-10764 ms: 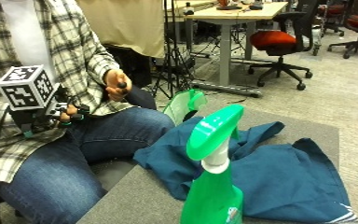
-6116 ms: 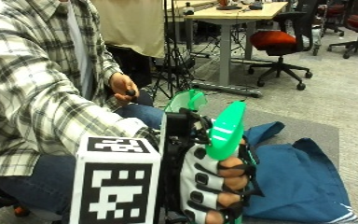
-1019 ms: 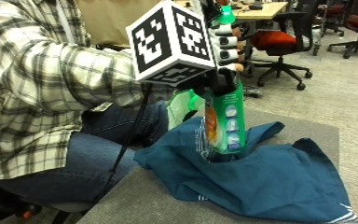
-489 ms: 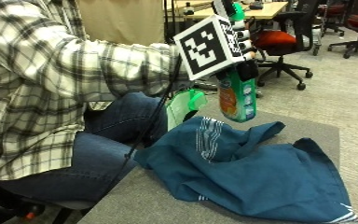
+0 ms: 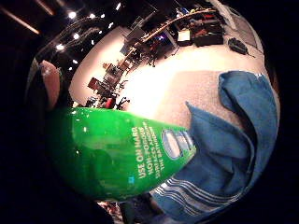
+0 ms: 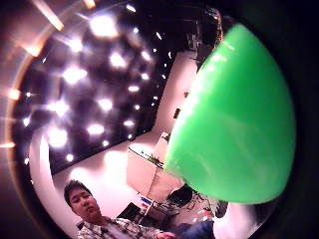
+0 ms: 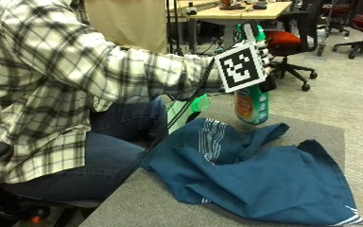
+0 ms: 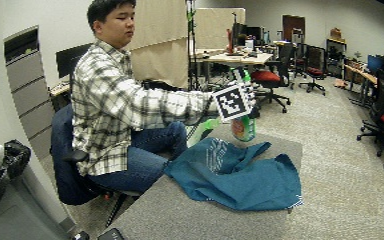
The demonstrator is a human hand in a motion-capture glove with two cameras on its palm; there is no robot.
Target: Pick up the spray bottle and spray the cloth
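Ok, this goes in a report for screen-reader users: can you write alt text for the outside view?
A seated person's gloved right hand holds a green spray bottle upright in the air above the far edge of a crumpled blue cloth lying on a grey table. Office chairs and desks stand behind.

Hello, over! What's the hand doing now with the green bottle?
Gloved hand grips bottle, lifted above the table. Cloth lies crumpled below. Nothing in the way.

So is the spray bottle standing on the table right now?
No, the right hand holds the spray bottle in the air above the blue cloth on the table.
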